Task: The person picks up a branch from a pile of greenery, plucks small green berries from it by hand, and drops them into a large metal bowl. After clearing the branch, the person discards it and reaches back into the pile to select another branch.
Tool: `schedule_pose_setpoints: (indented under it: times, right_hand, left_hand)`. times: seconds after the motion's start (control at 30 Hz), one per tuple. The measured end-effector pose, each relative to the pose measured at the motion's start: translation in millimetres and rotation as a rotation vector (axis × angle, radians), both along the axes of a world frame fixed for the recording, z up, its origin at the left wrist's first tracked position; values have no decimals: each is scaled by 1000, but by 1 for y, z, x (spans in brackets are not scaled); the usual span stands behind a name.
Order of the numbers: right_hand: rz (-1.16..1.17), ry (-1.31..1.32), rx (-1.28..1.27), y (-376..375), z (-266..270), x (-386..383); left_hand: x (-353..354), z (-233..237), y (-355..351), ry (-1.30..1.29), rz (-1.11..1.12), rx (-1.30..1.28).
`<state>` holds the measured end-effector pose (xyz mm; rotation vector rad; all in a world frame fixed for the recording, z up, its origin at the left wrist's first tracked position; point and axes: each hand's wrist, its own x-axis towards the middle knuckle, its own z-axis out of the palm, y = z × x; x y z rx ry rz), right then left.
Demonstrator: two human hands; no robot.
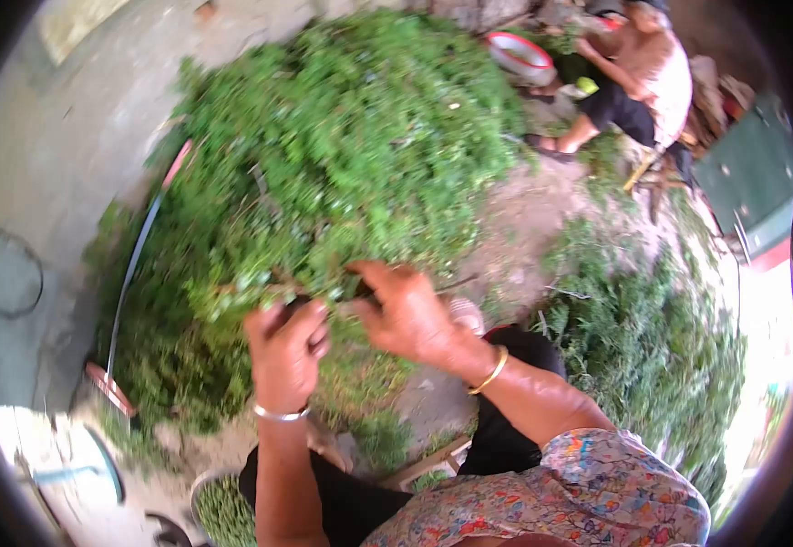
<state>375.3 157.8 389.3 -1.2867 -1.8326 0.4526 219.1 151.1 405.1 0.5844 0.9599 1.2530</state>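
Note:
My left hand (287, 351), with a silver bangle at the wrist, is closed around the stem end of a leafy green sprig (255, 290). Something dark shows by its thumb, too blurred to name. To its right is my right hand (410, 310), wearing a gold bangle. Its thumb and forefinger are spread apart close to the sprig's leaves, and a small dark patch between them cannot be made out. Both hands are over the near edge of a big heap of cut green branches (351, 137).
A broom-like pole (137, 260) lies along the heap's left side. More greenery (633, 337) is piled at right. A seated person (647, 77) works beside a red-rimmed basin (520, 56). A container of small green pieces (223, 510) stands at lower left.

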Motion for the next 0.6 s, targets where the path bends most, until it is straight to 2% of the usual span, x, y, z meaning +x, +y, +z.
schedule_pose_setpoints:
  times: [0.1,0.23,0.3,0.43,0.53,0.6]
  right_hand:
    - [75,-80,74,-2,-2,1]
    - [92,-155,214,-2,-14,-1]
    - [111,-68,58,-4,-11,-2]
    - [144,163,-51,-6,-4,-4]
    - [156,165,17,-5,-1,-1]
    - [198,125,-18,-6,0,4]
  left_hand:
    - [-1,2,1,17,107,-13]
    - [-3,-4,4,35,6,69]
    - [-4,-6,6,64,-56,122]
    - [-11,-5,6,57,-157,172]
    - [-6,8,5,90,-129,51]
    - [-1,-1,4,98,-67,-28]
